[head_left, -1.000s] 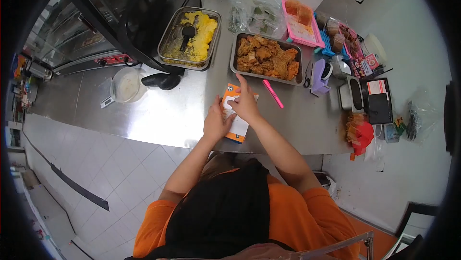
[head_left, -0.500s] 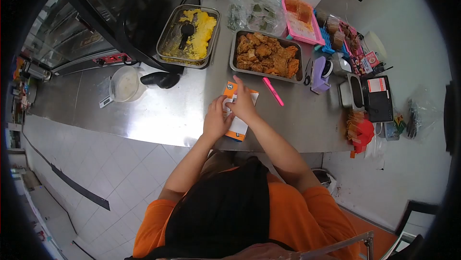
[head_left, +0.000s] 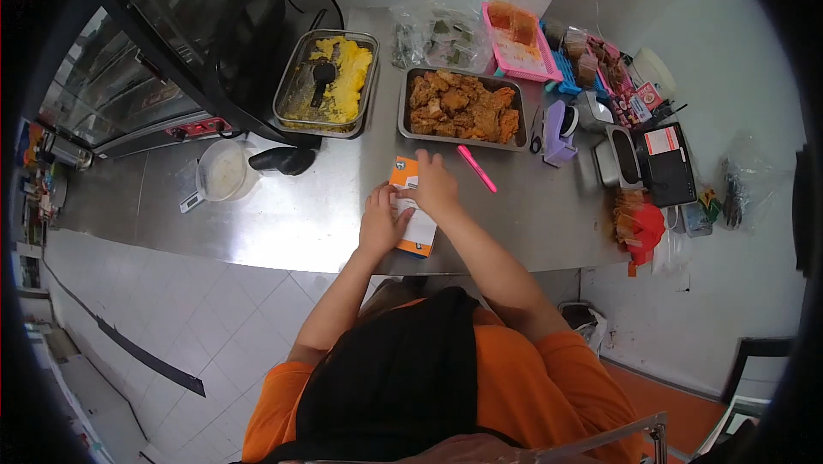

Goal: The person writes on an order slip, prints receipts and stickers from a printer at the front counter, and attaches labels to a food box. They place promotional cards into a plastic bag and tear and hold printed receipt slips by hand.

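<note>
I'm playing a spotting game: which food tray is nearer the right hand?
The tray of brown pieces, just beyond the right hand; the tray of yellow food sits farther left.

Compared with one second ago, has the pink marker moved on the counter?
No: the pink marker keeps its place beside the fried-chicken tray; only the camera view shifted.

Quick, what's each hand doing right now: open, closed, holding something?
Left hand: on the orange-and-white packet, fingers bent; whether it grips cannot be told.
Right hand: open, fingers spread, over the same packet.
</note>
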`<state>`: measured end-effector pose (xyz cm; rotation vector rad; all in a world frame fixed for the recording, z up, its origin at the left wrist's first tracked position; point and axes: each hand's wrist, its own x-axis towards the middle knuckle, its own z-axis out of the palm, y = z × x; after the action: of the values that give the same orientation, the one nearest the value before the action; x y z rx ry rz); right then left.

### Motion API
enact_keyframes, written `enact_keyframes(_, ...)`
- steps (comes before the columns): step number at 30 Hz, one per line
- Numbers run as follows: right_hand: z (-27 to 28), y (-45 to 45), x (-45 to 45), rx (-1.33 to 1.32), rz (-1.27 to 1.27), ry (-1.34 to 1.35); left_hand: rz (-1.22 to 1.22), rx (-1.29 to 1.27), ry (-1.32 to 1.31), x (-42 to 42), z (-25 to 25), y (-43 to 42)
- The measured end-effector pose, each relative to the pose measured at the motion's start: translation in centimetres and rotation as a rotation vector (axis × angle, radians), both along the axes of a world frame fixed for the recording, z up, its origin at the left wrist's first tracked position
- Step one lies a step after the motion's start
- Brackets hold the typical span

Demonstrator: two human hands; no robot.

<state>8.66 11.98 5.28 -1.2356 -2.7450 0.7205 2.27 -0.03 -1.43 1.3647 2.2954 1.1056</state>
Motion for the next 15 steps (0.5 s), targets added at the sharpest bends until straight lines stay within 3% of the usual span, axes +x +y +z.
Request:
enact_keyframes(4, -5.2, -1.2, 2.9, 0.115, 0.219, 0.345, -0.095, 0.000, 0.019, -0.8, 0.2, -0.4)
enact_keyframes(7, -4.6, -2.2, 5.8, 0.290, 0.348, 0.327, -0.174, -0.062, -0.104, -1.2, 0.5, -1.2)
enact_keyframes(15, -4.3, -1.8, 14.3, 0.107, 0.072, 0.324, -0.413, -0.055, 0.025, 2.9, 1.5, -1.0)
